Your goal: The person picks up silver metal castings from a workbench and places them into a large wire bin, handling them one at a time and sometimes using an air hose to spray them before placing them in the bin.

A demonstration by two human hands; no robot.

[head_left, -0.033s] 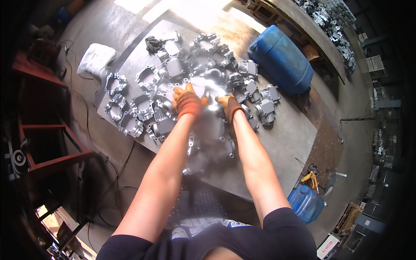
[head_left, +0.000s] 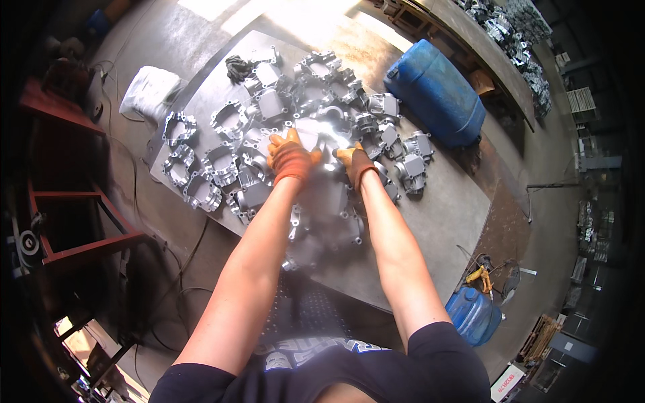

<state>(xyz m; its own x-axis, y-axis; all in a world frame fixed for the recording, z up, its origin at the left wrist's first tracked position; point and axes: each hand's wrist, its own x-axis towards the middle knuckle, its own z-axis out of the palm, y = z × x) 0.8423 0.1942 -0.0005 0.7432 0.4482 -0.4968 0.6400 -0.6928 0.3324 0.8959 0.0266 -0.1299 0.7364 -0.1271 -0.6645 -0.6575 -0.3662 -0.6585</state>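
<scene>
My left hand (head_left: 293,158), in an orange work glove, curls its fingers around a grey cast-metal housing (head_left: 308,138) in the middle of the pile. Across a narrow gap, my right hand (head_left: 355,165), in an orange and brown glove, grips the right side of that part. Glare and haze blur the part's edges between my hands, and its underside is hidden. Several similar castings (head_left: 230,118) lie around it, some ring-shaped with bolt lugs, others with flat covers. More castings (head_left: 329,225) close to my body look smeared by haze.
Under the castings is a grey metal table (head_left: 443,213). A dark crumpled glove (head_left: 237,69) lies at its far left. Beyond the right edge lies a large blue drum (head_left: 437,94). A smaller blue canister (head_left: 474,316) stands near right, a red metal frame (head_left: 91,252) at left, with cables on the floor.
</scene>
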